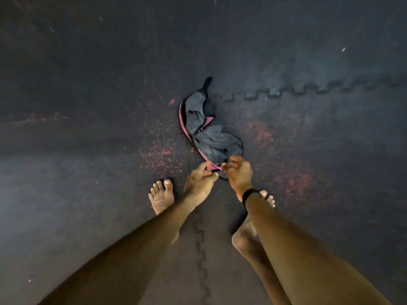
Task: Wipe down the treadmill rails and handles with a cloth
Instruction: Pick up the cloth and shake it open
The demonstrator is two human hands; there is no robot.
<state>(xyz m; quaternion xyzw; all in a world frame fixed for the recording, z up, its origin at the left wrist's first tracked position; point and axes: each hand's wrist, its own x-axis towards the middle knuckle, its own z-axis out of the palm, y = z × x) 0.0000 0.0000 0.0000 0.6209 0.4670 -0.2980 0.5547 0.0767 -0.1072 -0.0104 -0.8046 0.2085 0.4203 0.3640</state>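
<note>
**Two hands at the near end of a crumpled cloth on the floor**

Two bare arms reach down from the bottom of the view toward a crumpled grey-blue cloth with a pink hem (pixel 207 130), which lies on a dark rubber floor of interlocking mats (pixel 88 106). The fabric is thin and creased, bunched into a long, twisted heap with one dark pointed end aimed away from the person. Its pink edge runs along the left side and curls round to the near end.

The left hand (pixel 201 180) has its fingers curled and pinches the pink hem at the near end of the cloth. The right hand (pixel 239 172), with a black band (pixel 248 194) round its wrist, also curls its fingers onto that same hem, right beside the left.

Bare feet stand on the mat below the hands, the left foot (pixel 161 198) flat, the right foot (pixel 248 230) partly hidden behind the right forearm.

The mats meet in toothed, puzzle-like seams (pixel 308 89). Reddish flecks speckle the rough surface around the cloth.
</note>
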